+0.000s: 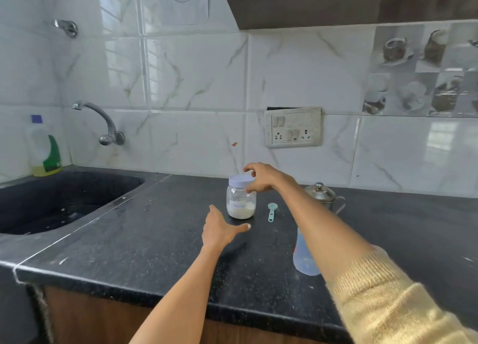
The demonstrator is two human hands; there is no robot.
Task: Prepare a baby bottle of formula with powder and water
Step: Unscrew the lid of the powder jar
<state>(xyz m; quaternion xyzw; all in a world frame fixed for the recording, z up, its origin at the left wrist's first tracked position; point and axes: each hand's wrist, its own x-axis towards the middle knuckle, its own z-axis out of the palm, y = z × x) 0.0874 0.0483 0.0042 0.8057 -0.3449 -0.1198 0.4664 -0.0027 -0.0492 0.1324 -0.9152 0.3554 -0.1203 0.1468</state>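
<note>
A dark speckled counter [144,242] is running under a white marbled tile wall, with a sink [59,201] sitting off to the far left. The powder jar [241,197] is standing upright right under the right hand [261,178], and those fingers [249,168] are curling around its pale lid [240,180], thumb low on the rim, apparently touching it, half closed as if setting up to twist. The left hand [221,230] is spreading wide and holding nothing, hovering just short of the jar's base, likely coming in to steady the glass. The teal scoop [271,211] is lying just right of the jar, handy for measuring. The baby bottle [305,258] is waiting nearer the counter's edge, partly hidden behind the right forearm, with a steel kettle [322,192] peeking out beyond that arm. Lid on, so no powder is moving yet.
</note>
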